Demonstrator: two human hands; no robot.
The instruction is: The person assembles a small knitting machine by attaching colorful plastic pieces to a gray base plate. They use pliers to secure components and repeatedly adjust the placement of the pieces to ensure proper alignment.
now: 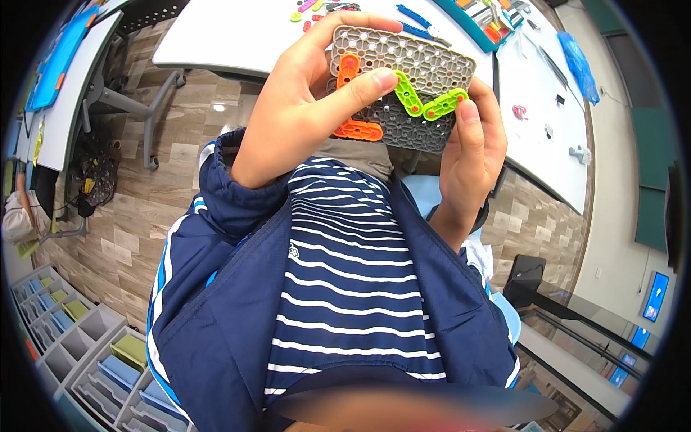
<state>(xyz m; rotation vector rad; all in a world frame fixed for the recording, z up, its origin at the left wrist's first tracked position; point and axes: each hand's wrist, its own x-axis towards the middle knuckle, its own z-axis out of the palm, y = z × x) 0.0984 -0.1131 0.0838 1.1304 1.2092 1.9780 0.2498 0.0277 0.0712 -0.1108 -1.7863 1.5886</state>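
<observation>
Both hands hold up a toy construction piece made of two perforated plates, a light grey plate point(432, 65) above and a dark grey plate point(410, 135) below. An orange link point(348, 70) stands upright at the left, and another orange link point(361, 130) lies along the lower plate. Two lime-green links, one slanting point(408, 93) and one at the right point(445, 105), form a V. My left hand point(302, 108) grips the left side, thumb across the front by the green link. My right hand point(475, 144) closes on the right edge, thumb near the green link's end.
Behind the piece is a white table point(237, 36) with small coloured parts point(308, 7), blue-handled pliers point(425, 29) and a teal parts box point(468, 21). A blue plastic bag point(578, 65) lies at the right. Grey storage bins point(93, 324) stand at the lower left.
</observation>
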